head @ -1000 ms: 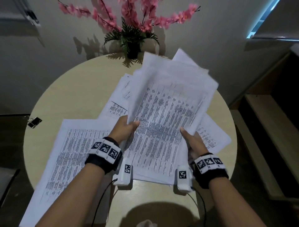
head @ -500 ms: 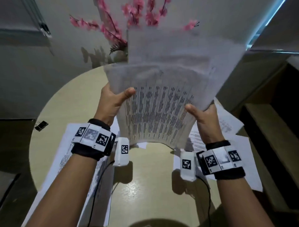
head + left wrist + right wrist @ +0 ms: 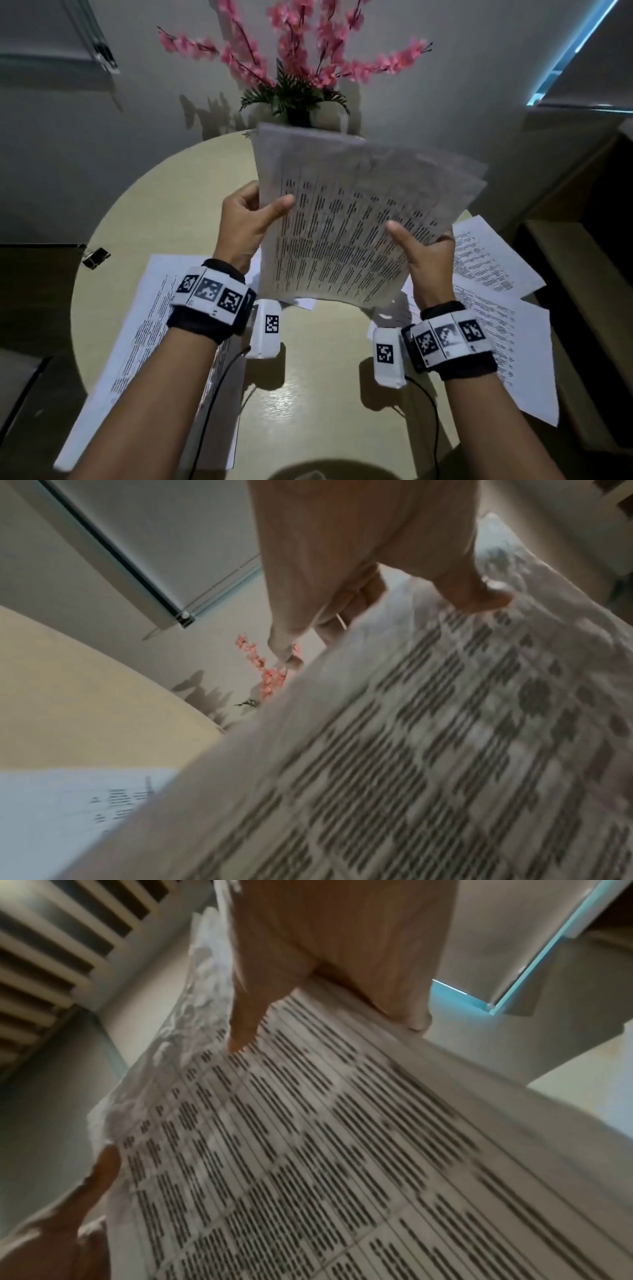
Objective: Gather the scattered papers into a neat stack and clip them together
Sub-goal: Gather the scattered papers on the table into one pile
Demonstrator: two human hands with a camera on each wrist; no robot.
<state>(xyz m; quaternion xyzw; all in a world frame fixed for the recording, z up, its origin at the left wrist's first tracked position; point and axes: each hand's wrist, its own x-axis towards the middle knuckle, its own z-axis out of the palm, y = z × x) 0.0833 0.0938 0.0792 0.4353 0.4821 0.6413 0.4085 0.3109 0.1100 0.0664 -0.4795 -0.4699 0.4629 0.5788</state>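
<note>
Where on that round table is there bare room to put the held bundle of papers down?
Bare top shows on the table between the binder clip and the plant pot, and near the front edge between the left sheets and right sheets. Those sheets crowd both sides. The left hand and right hand hold the stack raised.

The sheaf of papers (image 3: 356,219) is thin matt printer paper, translucent enough that print shows through (its near edge curls softly). The loose sheets (image 3: 493,260) are the same matt stock. The round tabletop (image 3: 191,192) is pale, smooth, with a glossy sheen, possibly laminate. The binder clip (image 3: 97,257) looks like dark metal.
</note>
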